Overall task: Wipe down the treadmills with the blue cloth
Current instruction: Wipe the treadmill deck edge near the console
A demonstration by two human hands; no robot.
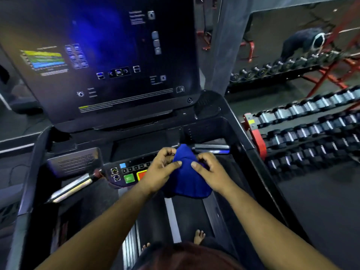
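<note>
Pinching a soft, crumpled blue cloth (186, 178), the left hand (162, 168) and right hand (209, 171) curl their fingers into it just above the black treadmill console (124, 172).

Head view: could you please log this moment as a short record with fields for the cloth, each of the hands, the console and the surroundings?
cloth: blue cloth held bunched in front of the console, lower part hanging over the belt
left hand: left hand pinches the cloth's left side
right hand: right hand pinches the cloth's right side
console: treadmill screen lit; green button and orange button beside the left hand
surroundings: dumbbell rack to the right
</note>
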